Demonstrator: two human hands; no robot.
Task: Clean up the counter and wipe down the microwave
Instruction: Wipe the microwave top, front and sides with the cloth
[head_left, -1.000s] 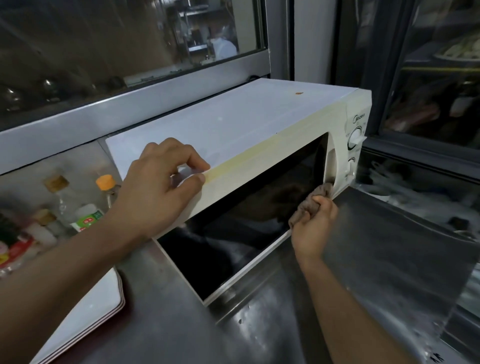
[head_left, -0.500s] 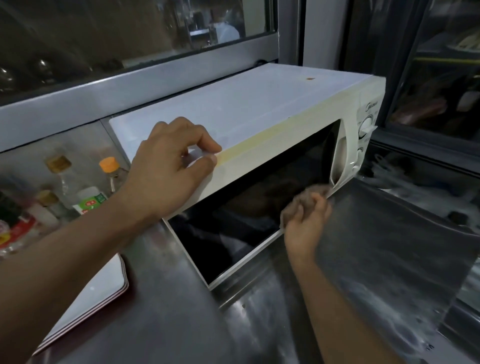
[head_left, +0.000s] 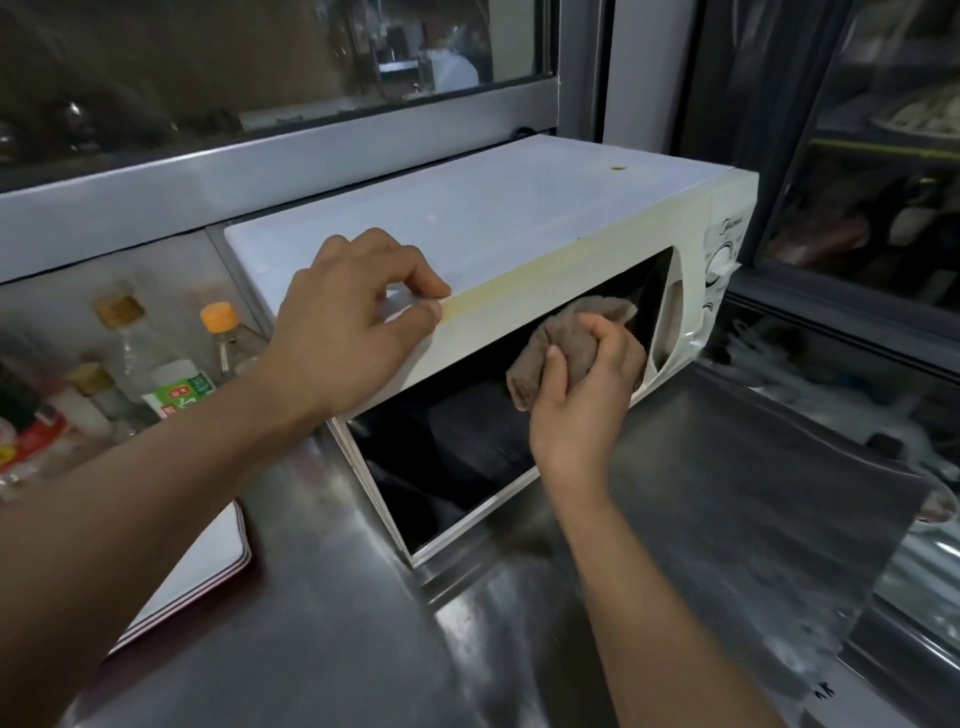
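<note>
A white microwave (head_left: 519, 218) with a dark glass door stands on the steel counter (head_left: 332, 634). My left hand (head_left: 348, 322) rests on its top front edge near the left corner, thumb and fingers pinching the rim. My right hand (head_left: 582, 400) is closed around a bunched brown cloth (head_left: 566, 338) and presses it against the upper right part of the door glass, just left of the door handle (head_left: 670, 312).
Several bottles (head_left: 176, 358) stand left of the microwave against the back wall. A white tray with a red rim (head_left: 218, 566) lies on the counter at the left. Control knobs (head_left: 719, 260) are on the microwave's right end. A dark-framed window is beyond.
My right hand with the cloth has moved up the door glass from its lower edge to the upper right area. My left hand has stayed on the top edge.
</note>
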